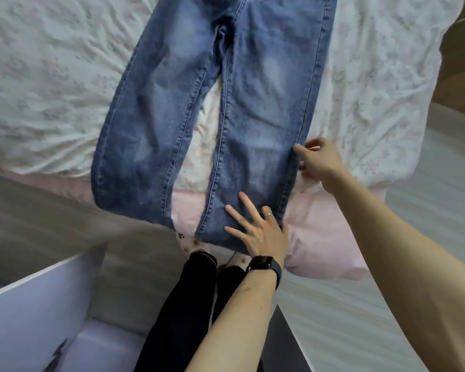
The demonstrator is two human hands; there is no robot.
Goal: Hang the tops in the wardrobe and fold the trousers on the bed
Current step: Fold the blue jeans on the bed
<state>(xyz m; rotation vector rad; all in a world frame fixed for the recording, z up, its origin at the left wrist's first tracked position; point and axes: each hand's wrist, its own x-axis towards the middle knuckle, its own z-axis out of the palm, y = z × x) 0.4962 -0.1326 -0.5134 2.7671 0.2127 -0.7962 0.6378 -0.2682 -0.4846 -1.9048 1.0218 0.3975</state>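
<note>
One pair of faded blue denim jeans (255,103) is lying flat and face up on the rumpled white floral bed cover (51,89). The legs are spread a bit and the hems hang just over the pink mattress edge (320,237).

Denim like this is my guess for fairly heavy and floppy but not slippery. It'll hold a crease okay and won't slide off on its own. I'd grab it at the outer seams or the hems, since thick stitching gives the fingers something to bite on.

The left hand (255,229) is pressed flat with fingers spread on the leg nearest the bed's corner, just above the hem. The right hand (320,159) is apart from it, further up that leg, fingers curled and apparently pinching the outer seam.

No brand tag or writing I can read anywhere, and nothing legible on the dark wristwatch (263,264) either.
</note>
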